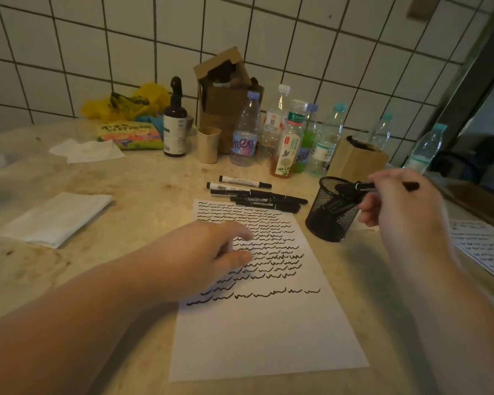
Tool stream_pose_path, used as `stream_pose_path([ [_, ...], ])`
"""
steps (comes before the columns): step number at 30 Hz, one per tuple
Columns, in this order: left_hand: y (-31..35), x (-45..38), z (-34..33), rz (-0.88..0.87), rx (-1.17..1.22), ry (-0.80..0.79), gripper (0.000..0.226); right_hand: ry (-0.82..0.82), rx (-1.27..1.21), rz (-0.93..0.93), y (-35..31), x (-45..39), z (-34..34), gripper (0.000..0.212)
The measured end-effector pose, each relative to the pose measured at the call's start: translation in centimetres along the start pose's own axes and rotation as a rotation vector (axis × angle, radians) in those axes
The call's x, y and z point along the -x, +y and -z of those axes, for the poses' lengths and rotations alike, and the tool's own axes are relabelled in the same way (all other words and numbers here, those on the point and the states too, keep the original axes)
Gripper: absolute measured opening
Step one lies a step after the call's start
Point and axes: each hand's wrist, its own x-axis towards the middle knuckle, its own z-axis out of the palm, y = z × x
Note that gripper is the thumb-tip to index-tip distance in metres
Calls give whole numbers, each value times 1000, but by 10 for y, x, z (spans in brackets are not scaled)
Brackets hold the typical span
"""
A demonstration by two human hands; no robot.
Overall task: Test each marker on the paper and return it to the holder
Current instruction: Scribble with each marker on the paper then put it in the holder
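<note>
A white sheet of paper (263,332) lies on the counter, its upper half filled with rows of black squiggles. My left hand (208,252) rests flat on the sheet's left side, fingers apart. To the right, my right hand (402,203) grips a black marker (354,187) held level, its front end over the rim of the black mesh holder (330,215). The holder stands at the paper's upper right corner with dark markers inside. Several more markers (254,195) lie side by side just beyond the top edge of the paper.
Plastic bottles (294,138), a dark pump bottle (175,126), a paper cup (208,145) and cardboard boxes (226,95) line the tiled wall. Folded tissues (54,218) lie at the left. A second scribbled sheet (485,246) sits at the right edge.
</note>
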Motion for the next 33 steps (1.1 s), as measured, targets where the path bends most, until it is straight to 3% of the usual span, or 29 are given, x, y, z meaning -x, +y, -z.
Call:
stream_pose_path([
  [3, -2, 1, 1, 7, -5, 8, 37, 16, 250, 28, -3, -15, -4, 15],
  [6, -2, 0, 1, 10, 7, 16, 37, 36, 352, 43, -8, -25, -2, 38],
  [10, -1, -1, 1, 4, 2, 12, 37, 74, 401, 316, -21, -10, -6, 34],
  [12, 0, -3, 0, 7, -2, 2, 37, -90, 446, 407, -23, 1, -26, 25],
  [15, 1, -4, 0, 12, -17, -8, 34, -460, 771, 411, -6, -4, -72, 25],
  [18, 0, -5, 1, 9, -56, -1, 32, -611, 1056, 364, 23, -26, -113, 39],
  [22, -2, -5, 1, -2, -67, -1, 33, -590, 1130, 328, 51, -46, -133, 45],
  [27, -3, -6, 1, -22, -94, 3, 33, -496, 1230, 406, 60, -54, -133, 34],
  [33, -2, -7, 2, -23, -82, -3, 34, -518, 1175, 385, 61, -53, -129, 35],
])
